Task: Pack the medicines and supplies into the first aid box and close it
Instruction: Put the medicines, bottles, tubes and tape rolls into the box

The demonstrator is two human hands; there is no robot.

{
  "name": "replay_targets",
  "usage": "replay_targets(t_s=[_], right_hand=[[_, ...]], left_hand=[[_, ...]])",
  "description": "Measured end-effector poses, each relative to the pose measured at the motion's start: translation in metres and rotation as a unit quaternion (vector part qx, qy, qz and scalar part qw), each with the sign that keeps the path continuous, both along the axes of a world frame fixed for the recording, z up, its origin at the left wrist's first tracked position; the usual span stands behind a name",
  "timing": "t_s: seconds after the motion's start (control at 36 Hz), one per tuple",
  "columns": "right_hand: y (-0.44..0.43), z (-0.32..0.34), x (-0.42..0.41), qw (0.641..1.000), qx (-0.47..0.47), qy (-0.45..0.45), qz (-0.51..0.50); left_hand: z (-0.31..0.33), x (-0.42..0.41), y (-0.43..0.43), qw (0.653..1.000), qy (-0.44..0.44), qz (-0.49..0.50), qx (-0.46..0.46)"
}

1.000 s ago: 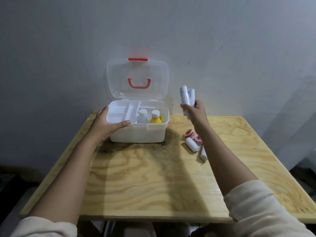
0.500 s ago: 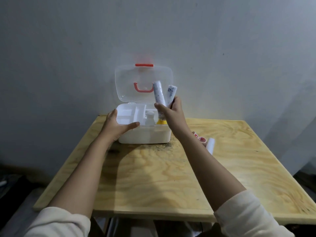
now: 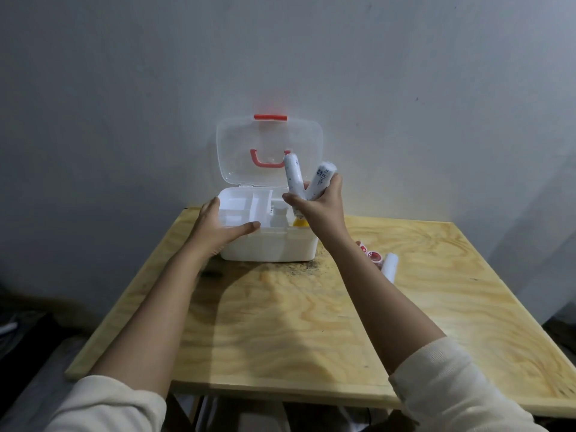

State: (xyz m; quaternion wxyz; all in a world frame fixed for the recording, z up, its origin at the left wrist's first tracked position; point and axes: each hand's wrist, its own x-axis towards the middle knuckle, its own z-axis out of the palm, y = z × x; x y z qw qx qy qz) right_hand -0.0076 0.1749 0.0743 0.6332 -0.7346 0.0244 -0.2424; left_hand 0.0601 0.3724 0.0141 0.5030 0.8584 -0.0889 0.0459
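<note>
Rolls (image 3: 304, 187) over the open box (image 3: 268, 244)
Right hand (image 3: 321, 210) grips two rolls; left hand (image 3: 215, 229), fingers spread, braces the box's left corner.

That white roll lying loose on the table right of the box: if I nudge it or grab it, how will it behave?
The white roll is a cylinder lying on its side on the flat table, so a sideways nudge would probably send it rolling. It looks like wrapped gauze, so likely light and slightly squashy. Its wrapper seems smooth, so it may slip in a loose grip.
</note>
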Motion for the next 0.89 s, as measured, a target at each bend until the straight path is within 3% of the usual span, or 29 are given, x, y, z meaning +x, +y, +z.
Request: replay_targets(t_s=[0.19,0.44,0.89], right_hand=[[-0.004,0.005,0.002,1.0,-0.028,0.003,0.001],[-0.011,0.005,0.003,0.998,0.051,-0.012,0.041],[-0.019,-0.004,-0.003,0.991,0.047,0.002,0.128]], left_hand=[[-0.001,0.002,0.001,1.0,0.002,-0.005,-0.003],[-0.001,0.003,0.004,1.0,0.014,-0.009,0.005],[0.002,-0.001,0.002,1.0,0.005,-0.004,0.003]])
